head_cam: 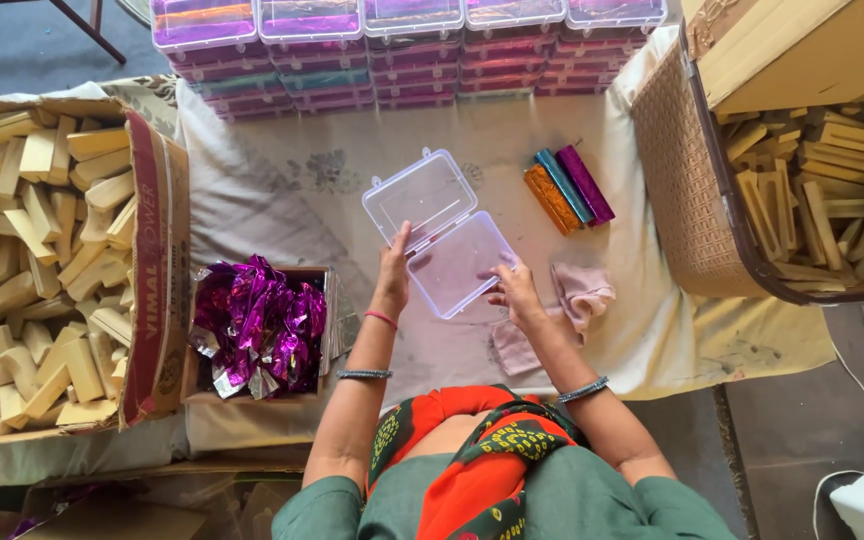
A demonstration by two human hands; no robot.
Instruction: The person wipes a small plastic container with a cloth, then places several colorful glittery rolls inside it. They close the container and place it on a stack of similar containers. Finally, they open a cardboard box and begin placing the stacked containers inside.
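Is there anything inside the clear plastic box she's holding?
No, the clear hinged plastic box held by both hands lies open with its tray and lid bare.

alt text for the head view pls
Both hands, left hand and right hand, hold an open, empty clear plastic hinged box over a cream cloth, with three foil-wrapped bars beyond it.

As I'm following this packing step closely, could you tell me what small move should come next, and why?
Probably lowering the clear plastic box flat onto the cloth. Both the left hand and the right hand hold it open and empty, while the three wrapped bars lie beside it.
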